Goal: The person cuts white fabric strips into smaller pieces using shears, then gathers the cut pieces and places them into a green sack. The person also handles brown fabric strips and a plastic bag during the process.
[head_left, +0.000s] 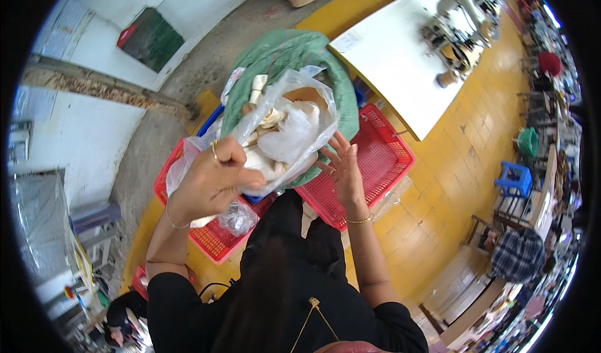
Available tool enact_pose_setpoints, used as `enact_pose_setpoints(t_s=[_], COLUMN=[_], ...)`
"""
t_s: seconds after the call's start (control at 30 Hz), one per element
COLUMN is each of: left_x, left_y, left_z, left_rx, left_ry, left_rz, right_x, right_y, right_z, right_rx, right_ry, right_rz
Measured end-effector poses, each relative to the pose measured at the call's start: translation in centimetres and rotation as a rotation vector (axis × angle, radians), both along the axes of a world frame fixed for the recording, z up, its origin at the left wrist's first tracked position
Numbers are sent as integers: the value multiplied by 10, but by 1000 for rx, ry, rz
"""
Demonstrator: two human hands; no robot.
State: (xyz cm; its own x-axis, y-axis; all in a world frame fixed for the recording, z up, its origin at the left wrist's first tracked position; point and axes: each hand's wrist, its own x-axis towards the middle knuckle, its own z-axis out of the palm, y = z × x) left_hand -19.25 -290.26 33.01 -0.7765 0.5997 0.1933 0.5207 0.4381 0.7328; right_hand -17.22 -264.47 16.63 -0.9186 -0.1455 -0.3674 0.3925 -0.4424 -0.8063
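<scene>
A clear plastic bag [327, 110] gapes open in front of me, with cream-coloured rolled pieces [273, 117] and white crumpled plastic inside. At its near left side, my left hand [216, 181] is closed on the bag's edge, thumb against curled fingers. My right hand [343, 168] is at the bag's right side, its fingers spread and palm turned toward the plastic; whether the fingertips touch it I cannot tell. Behind and around the clear bag bulges a large green sack [285, 45]. Part of a blue container [210, 120] shows beneath the sack.
Red perforated baskets stand on both sides, one at the right [391, 145] and one at the lower left [216, 243] holding a crumpled plastic bundle [238, 218]. A white table [391, 46] with a sewing machine [460, 21] stands far right. Beyond are a blue stool [514, 179] and a post [106, 88] at left.
</scene>
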Motion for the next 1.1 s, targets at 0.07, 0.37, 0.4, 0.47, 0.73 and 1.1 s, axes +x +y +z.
enact_pose_setpoints(t_s=[0.07, 0.37, 0.4, 0.47, 0.73, 1.1], left_x=[1, 4, 8, 15, 71, 132], left_y=[18, 115, 124, 144, 174, 173], left_z=[12, 7, -8, -48, -286, -452], left_rx=[23, 116, 99, 48, -269, -858], left_ry=[61, -42, -52, -69, -85, -331], left_rz=[-105, -712, -714, -737, -647, -446], right_x=[-1, 77, 87, 110, 172, 226], right_y=[18, 144, 152, 167, 214, 164], right_z=[27, 65, 63, 43, -146, -329], right_rx=[68, 652, 639, 619, 934, 1237], right_ry=[86, 28, -19, -111, -307, -416], right_rz=[-43, 88, 20, -140, -188, 71])
